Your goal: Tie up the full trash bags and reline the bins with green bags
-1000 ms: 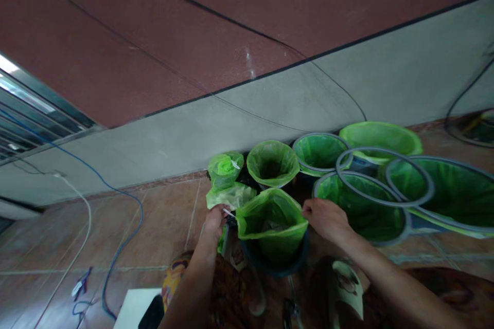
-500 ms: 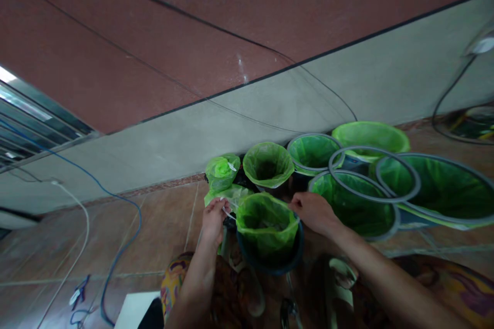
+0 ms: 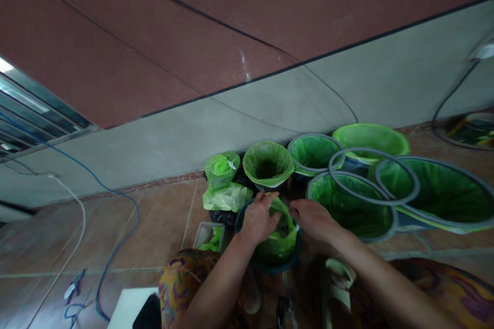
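Note:
A light-green bin liner (image 3: 280, 244) stands up inside a dark blue bin (image 3: 266, 269) between my feet. Its top is drawn in and crumpled, and its contents are mostly hidden. My left hand (image 3: 259, 220) reaches over the liner's left side, fingers stretched and thumb apart. On the right rim my right hand (image 3: 313, 217) is closed, pinching the liner's edge. A bit of white strip shows just below those fingers. Left of the bin, a small white tray (image 3: 201, 236) holds green plastic.
A knotted green bag (image 3: 222, 169) and a folded pale-green one (image 3: 227, 198) sit by the wall. Several lined bins, including a round one (image 3: 268, 164), stand to the right, with a loose grey ring (image 3: 374, 200) on top. A blue cable (image 3: 129, 239) crosses the floor.
My left hand has let go of the white drawstring at the left and moved right, over the liner. The liner's mouth has narrowed. My right hand stays at the right rim.

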A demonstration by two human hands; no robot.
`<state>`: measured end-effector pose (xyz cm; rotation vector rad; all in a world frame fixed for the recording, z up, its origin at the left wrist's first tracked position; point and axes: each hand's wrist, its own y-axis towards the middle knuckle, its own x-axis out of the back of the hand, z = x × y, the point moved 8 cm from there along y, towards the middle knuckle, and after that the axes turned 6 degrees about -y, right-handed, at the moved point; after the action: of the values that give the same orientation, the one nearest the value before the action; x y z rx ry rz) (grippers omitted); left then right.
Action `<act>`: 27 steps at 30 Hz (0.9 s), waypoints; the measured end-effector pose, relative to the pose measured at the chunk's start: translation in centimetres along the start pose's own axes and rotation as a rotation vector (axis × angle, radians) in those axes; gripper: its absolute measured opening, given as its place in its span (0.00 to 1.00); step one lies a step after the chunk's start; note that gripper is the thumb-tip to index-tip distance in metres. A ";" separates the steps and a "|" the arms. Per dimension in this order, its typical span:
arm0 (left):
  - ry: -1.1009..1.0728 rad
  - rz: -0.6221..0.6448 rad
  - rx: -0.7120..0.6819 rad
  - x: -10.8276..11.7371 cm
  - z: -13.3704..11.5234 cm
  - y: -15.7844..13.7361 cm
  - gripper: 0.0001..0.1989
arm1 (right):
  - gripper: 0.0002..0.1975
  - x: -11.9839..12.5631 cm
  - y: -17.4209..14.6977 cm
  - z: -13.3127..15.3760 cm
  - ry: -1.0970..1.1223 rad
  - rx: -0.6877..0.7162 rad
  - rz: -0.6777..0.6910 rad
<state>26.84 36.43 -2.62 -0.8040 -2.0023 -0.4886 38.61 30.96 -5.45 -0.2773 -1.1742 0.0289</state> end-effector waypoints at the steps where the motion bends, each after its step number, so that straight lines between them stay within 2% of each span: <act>1: -0.002 0.068 -0.047 -1.5 -0.5 0.7 0.25 | 0.14 0.0 0.0 0.0 0.002 0.004 0.002; 4: 0.056 0.261 -0.084 -5.8 -0.4 2.1 0.15 | 0.14 0.2 0.1 0.0 0.029 0.009 0.008; 6: 0.095 0.350 -0.080 -8.1 0.3 2.1 0.12 | 0.13 0.8 0.1 -0.2 0.071 0.001 0.004; 8: 0.120 0.394 -0.043 -9.6 1.7 1.6 0.12 | 0.13 1.7 0.1 -0.4 0.116 -0.016 -0.019; 10: 0.147 0.403 0.070 -10.4 3.9 0.7 0.12 | 0.12 2.9 0.0 -0.7 0.177 -0.040 -0.060; 13: 0.167 0.360 0.248 -10.1 7.3 -0.8 0.12 | 0.12 4.2 -0.1 -1.4 0.324 -0.076 -0.110; 15: 0.168 0.318 0.286 -9.1 8.5 -1.3 0.14 | 0.12 4.7 -0.1 -1.8 0.400 -0.095 -0.146; 17: 0.111 0.259 0.298 -7.7 8.6 -1.2 0.17 | 0.13 4.8 -0.1 -2.1 0.446 -0.096 -0.179; 20: -0.157 0.184 0.272 -5.9 6.9 -0.6 0.24 | 0.12 4.1 0.1 -1.8 0.597 -0.068 -0.168; 22: -0.330 0.196 0.220 -5.8 4.8 -0.2 0.27 | 0.12 3.6 0.2 -1.0 0.736 -0.021 -0.145; 25: -0.326 0.241 0.184 -7.0 2.7 0.0 0.20 | 0.12 3.2 0.3 0.3 0.898 0.045 -0.110; 27: -0.203 0.233 0.219 -8.0 2.9 -0.1 0.16 | 0.12 3.2 0.4 0.5 0.993 0.040 -0.105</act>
<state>28.17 35.35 -10.91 -0.9641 -2.0677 -0.0533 39.47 32.00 -2.51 -0.1552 -0.1990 -0.1625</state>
